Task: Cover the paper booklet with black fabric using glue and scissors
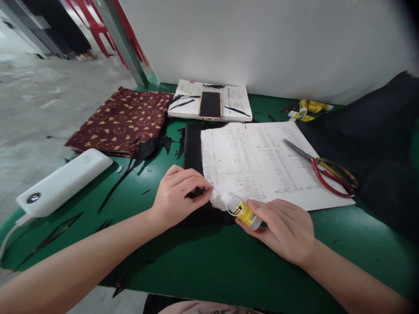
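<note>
My right hand (281, 229) is closed around a small glue bottle (248, 216) with a yellow label, held tilted with its white nozzle toward the upper left. A thin clear ring hangs around the bottle's neck. Thumb and fingertips of my left hand (181, 194) are pinched together close to the nozzle's tip; what lies between them is too small to make out. Beneath both hands is an open printed booklet (262, 161), its left edge ragged and lying over black cloth (193, 146). Red-handled scissors (316, 168) rest on the booklet's right side.
Behind stand a phone (210, 105) on an open book (235, 98) and several yellow glue containers (307, 111). Folded maroon patterned cloth (124, 122) and a white power bank (65, 183) lie left, with black scraps scattered about. Black fabric (376, 144) covers the right. A white panel (278, 48) borders the green table.
</note>
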Demonstrator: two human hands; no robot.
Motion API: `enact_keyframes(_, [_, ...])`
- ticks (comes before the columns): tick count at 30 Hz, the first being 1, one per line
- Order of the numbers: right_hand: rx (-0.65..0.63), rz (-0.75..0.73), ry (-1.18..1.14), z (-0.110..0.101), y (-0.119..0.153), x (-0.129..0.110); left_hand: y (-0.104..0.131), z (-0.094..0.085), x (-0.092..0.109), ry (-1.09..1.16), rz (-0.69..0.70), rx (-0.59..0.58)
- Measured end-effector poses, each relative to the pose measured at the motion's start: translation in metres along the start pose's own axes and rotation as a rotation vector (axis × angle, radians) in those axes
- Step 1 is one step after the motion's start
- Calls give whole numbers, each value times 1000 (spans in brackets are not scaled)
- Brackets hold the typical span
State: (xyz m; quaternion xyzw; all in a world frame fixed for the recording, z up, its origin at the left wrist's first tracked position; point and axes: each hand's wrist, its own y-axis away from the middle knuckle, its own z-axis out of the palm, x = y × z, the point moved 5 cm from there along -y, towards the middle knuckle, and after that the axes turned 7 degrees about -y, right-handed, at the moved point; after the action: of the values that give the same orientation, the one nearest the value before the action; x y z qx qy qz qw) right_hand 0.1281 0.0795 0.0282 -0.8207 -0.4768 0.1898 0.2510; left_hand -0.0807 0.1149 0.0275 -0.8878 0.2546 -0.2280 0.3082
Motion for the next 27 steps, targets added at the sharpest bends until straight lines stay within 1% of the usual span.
enact_keyframes(2, [-7,-40,18,-2,1,-5,0,0,3,-51,77,10])
enact_keyframes(4, [-16,-73,37,-2,2,-9,1,0,5,-89,121,12])
enact_keyframes(8, [-32,-113,66,-2,1,-14,1,2,7,-125,141,10])
enact_keyframes(11, [-24,-142,66,-2,0,-17,-1,3,8,-122,127,3])
enact_keyframes(14, [-30,-147,59,0,-1,-17,-2,6,8,-118,109,-29])
enact_keyframes(17, [23,-132,32,0,-2,-16,-3,8,7,-103,74,-61])
enact_keyframes(19, [55,-128,12,-1,-3,-14,-3,8,5,-86,41,-75])
enact_keyframes(24, [59,-107,9,-2,-5,-10,-3,10,-3,-67,-30,-117])
enact_keyframes(27, [56,-92,-2,-2,-4,-7,-3,10,-8,-69,-59,-123])
